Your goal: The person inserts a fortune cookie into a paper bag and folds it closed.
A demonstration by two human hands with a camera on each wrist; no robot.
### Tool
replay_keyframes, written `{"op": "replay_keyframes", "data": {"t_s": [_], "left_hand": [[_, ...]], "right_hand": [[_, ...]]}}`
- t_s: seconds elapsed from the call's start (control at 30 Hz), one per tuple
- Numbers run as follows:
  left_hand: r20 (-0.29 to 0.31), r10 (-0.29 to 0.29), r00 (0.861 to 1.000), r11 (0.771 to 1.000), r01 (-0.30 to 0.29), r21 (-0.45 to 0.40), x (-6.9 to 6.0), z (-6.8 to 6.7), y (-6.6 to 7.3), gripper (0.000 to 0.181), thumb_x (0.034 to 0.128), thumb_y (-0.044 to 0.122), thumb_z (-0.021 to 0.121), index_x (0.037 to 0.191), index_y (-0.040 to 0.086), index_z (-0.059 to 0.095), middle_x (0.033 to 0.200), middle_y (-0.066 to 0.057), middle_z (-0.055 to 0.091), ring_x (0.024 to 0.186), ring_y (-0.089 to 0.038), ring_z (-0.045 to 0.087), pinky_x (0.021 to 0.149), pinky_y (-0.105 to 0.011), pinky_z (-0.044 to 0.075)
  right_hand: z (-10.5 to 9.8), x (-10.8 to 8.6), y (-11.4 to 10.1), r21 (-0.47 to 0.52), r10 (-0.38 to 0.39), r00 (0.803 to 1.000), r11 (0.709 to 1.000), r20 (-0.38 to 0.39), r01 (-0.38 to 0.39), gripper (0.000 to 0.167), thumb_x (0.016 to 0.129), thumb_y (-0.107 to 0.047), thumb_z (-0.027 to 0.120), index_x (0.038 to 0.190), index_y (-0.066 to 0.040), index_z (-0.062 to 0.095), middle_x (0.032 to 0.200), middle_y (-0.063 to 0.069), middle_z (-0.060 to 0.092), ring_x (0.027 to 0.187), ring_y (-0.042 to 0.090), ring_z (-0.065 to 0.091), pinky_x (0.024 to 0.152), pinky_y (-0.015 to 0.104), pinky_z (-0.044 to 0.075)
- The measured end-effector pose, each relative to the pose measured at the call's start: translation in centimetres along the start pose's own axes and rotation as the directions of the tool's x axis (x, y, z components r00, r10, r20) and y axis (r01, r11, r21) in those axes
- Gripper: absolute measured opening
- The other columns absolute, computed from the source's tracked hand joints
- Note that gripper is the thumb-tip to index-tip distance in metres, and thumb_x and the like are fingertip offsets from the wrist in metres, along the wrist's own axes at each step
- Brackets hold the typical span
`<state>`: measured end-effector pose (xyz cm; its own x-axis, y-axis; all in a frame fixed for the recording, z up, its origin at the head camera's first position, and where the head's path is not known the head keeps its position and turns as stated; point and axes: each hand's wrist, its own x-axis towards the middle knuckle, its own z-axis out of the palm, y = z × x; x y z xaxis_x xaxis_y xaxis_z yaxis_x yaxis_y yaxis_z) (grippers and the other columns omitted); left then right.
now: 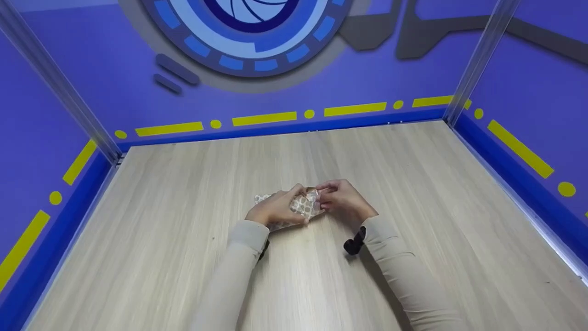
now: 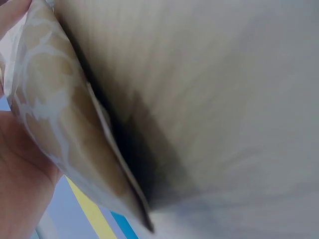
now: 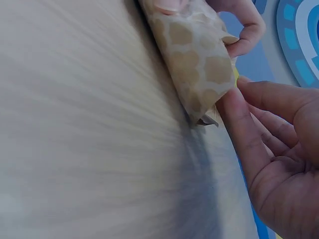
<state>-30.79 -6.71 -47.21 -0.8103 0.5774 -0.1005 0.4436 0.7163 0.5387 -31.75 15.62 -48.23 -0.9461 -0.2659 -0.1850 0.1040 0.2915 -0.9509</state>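
A soft, thin packet (image 1: pixel 303 205) with tan giraffe-like patches on white lies tilted just over the table. My left hand (image 1: pixel 278 208) grips it from the left, thumb on the near edge and fingers over the far one. At the packet's right end, the fingertips of my right hand (image 1: pixel 344 200) pinch a bit of its edge, where something clear and shiny shows. Seen from the right wrist, the patterned packet (image 3: pixel 187 64) has a crinkled, loose end by the right index finger and thumb. Up close in the left wrist view, the packet (image 2: pixel 55 89) bulges and ends in a flat seam.
The pale wood-grain table (image 1: pixel 183 257) spreads out around both hands. Blue-purple panels (image 1: pixel 257 101) with yellow dashes enclose its back and sides, and metal posts (image 1: pixel 473 69) stand at the back corners. A black strap (image 1: pixel 356 241) sits at the right wrist.
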Motion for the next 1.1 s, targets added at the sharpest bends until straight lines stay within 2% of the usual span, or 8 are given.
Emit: {"op": "replay_keyframes", "data": {"t_s": [0.2, 0.47, 0.73, 1.0, 1.1], "left_hand": [[-0.001, 0.009, 1.0, 1.0, -0.009, 0.008, 0.1, 0.0, -0.1, 0.07, 0.072, 0.047, 0.079, 0.128, 0.031, 0.04, 0.105, -0.006, 0.065, 0.085, -0.019, 0.059, 0.073, -0.034, 0.048], [0.008, -0.03, 1.0, 0.999, 0.029, 0.026, 0.1, -0.2, 0.1, 0.069, 0.0728, 0.05, 0.077, 0.128, 0.035, 0.039, 0.108, -0.005, 0.064, 0.088, -0.019, 0.059, 0.075, -0.036, 0.049], [0.007, -0.009, 1.0, 1.0, 0.009, 0.017, 0.0, -0.3, 0.3, 0.068, 0.0731, 0.047, 0.078, 0.128, 0.034, 0.04, 0.107, -0.008, 0.065, 0.088, -0.02, 0.061, 0.076, -0.038, 0.05], [-0.016, 0.007, 1.0, 1.0, -0.007, 0.016, -0.1, -0.2, 0.1, 0.064, 0.0726, 0.045, 0.077, 0.125, 0.034, 0.041, 0.099, -0.004, 0.065, 0.08, -0.018, 0.06, 0.068, -0.032, 0.049], [-0.017, 0.008, 1.0, 1.0, -0.008, 0.004, -0.1, -0.3, 0.1, 0.065, 0.0726, 0.044, 0.078, 0.125, 0.034, 0.041, 0.1, -0.004, 0.065, 0.081, -0.018, 0.06, 0.068, -0.032, 0.049]], "right_hand": [[0.5, 0.0, -0.3, 0.008, 0.003, 1.0, 1.0, -0.011, -0.003, 0.038, 0.082, 0.003, 0.066, 0.119, 0.008, 0.059, 0.094, 0.013, 0.069, 0.067, 0.01, 0.066, 0.067, 0.023, 0.056], [1.0, 0.2, -0.6, 0.04, -0.006, 1.0, 0.999, -0.012, 0.007, 0.035, 0.081, 0.003, 0.067, 0.115, 0.008, 0.058, 0.088, 0.009, 0.067, 0.067, 0.011, 0.066, 0.065, 0.024, 0.056], [1.7, 0.4, -0.6, 0.059, -0.027, 1.0, 0.998, -0.008, 0.027, 0.033, 0.08, 0.005, 0.067, 0.112, 0.007, 0.057, 0.088, 0.008, 0.068, 0.067, 0.01, 0.065, 0.064, 0.024, 0.056], [2.5, 0.6, -0.3, 0.051, -0.037, 0.998, 0.998, -0.041, 0.039, 0.028, 0.078, 0.005, 0.063, 0.105, 0.002, 0.06, 0.081, 0.003, 0.067, 0.066, 0.009, 0.063, 0.059, 0.022, 0.052], [2.5, 0.6, -0.3, 0.074, -0.025, 0.999, 0.997, -0.041, 0.028, 0.028, 0.079, 0.006, 0.064, 0.106, 0.003, 0.06, 0.083, 0.004, 0.067, 0.068, 0.01, 0.063, 0.061, 0.023, 0.053]]}}
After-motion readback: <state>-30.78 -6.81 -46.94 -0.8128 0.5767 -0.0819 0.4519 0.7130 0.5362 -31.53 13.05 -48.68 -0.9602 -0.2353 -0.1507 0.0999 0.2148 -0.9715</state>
